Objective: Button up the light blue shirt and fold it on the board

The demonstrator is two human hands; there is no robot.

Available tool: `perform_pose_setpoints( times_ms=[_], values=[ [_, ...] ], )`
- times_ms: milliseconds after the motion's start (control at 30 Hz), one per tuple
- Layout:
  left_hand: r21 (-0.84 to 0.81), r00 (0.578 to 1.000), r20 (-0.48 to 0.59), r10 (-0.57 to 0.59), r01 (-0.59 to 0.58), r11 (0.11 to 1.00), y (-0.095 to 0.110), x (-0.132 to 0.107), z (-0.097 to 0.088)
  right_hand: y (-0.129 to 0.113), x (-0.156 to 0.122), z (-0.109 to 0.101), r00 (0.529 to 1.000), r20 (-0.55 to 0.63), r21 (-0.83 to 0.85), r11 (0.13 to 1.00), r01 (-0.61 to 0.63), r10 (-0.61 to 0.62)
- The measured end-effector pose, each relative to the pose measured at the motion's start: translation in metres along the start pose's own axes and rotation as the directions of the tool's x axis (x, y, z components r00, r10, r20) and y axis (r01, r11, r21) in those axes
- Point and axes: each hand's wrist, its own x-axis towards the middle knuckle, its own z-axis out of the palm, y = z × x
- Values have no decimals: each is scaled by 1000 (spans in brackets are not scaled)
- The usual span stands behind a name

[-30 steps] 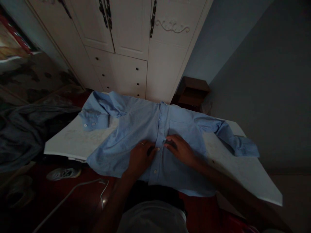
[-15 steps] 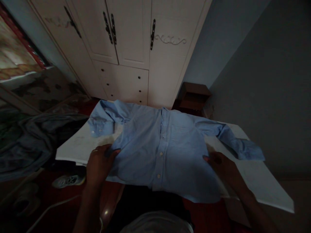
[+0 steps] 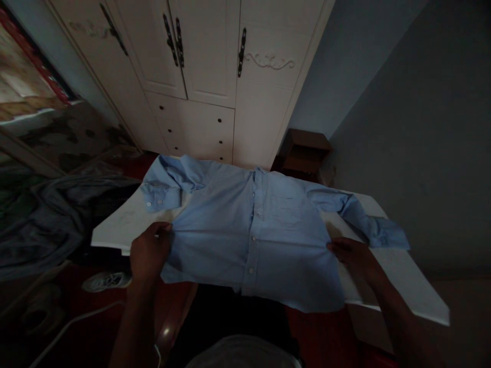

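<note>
A light blue button-up shirt (image 3: 215, 225) lies front up across a white board (image 3: 406, 281), its buttoned placket down the middle and its lower hem hanging past the near edge. My left hand (image 3: 151, 250) pinches the shirt's left side edge. On the opposite side, my right hand (image 3: 355, 255) has its fingertips closed on the other side edge. Creases run across the cloth between the two hands. Both sleeves are spread outward, the left one folded back with its buttoned cuff (image 3: 163, 198) showing.
Behind the board stands a white wardrobe (image 3: 209, 122) with drawers and dark handles. A small brown cabinet (image 3: 307, 151) is by the wall. Dark clothes (image 3: 61, 220) are heaped at the left. A shoe (image 3: 105, 281) and a white cord (image 3: 76, 319) lie on the red floor.
My left hand has shifted outward to the left and now pinches the edge. My right hand has closed on its side too, and the cloth between them is drawn tighter.
</note>
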Motion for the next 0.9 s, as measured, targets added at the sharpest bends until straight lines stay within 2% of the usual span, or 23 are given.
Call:
perform_pose_setpoints(
  times_ms=[67,100,167,233,300,400,500,567,667,800,900],
  values=[
    [40,1000,9,-11,10,999,2,-2,-1,-2,0,1,998,64,20,1000,-24,22],
    [57,1000,0,-7,7,998,3,-4,-2,-3,0,1,998,59,19,1000,-22,21],
    [75,996,-74,44,-39,996,8,-7,-1,-7,1,2,1000,-31,-9,1000,-1,1],
    [62,971,-166,170,-161,985,15,-11,5,-15,2,5,990,-131,-48,998,43,-49],
    [23,924,-207,321,-324,946,25,-18,16,-28,2,12,974,-185,-73,990,120,-132],
    [-43,845,-151,513,-524,851,39,-31,40,-54,-4,30,942,-117,-68,949,309,-315],
    [-65,779,-36,626,-627,776,45,-44,59,-79,-15,52,852,19,-46,851,523,-523],
    [-62,758,26,652,-650,758,45,-51,65,-93,-23,64,773,108,-38,774,632,-625],
    [-41,759,70,647,-646,762,45,-55,65,-110,-33,79,665,239,-27,680,733,-707],
    [7,774,110,624,-629,778,52,-53,57,-123,-40,99,526,377,-15,563,826,-762],
    [40,794,152,589,-600,799,62,-49,47,-126,-42,112,463,433,-42,496,868,-774]
  ],
)
